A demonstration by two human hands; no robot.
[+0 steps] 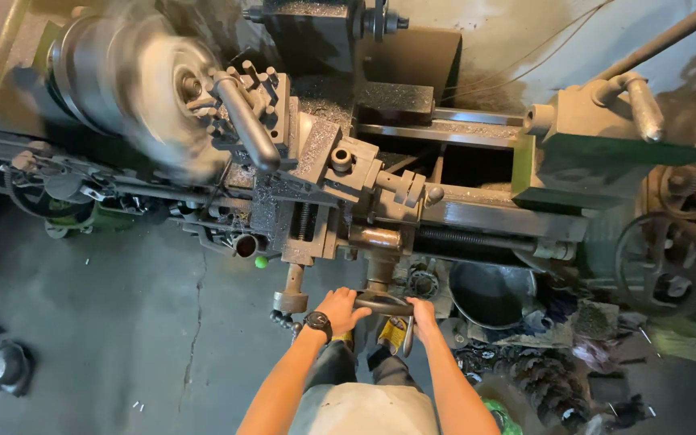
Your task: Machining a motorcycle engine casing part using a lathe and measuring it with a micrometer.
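I look down on a metal lathe. Its chuck (151, 84) at the upper left is blurred with spinning. The tool post (255, 113) with its long handle sits right next to the chuck. Both my hands grip the carriage handwheel (384, 304) at the front of the machine. My left hand (341, 309), with a dark watch on the wrist, holds the wheel's left side. My right hand (424, 314) holds its right side. Metal chips cover the carriage (316, 153).
The tailstock (598, 137) with a lever stands at the right. A dark round pan (489, 294) and curled metal shavings (545, 379) lie under the bed. A large handwheel (662, 262) is at far right. The cracked concrete floor (122, 322) holds small tools at the left.
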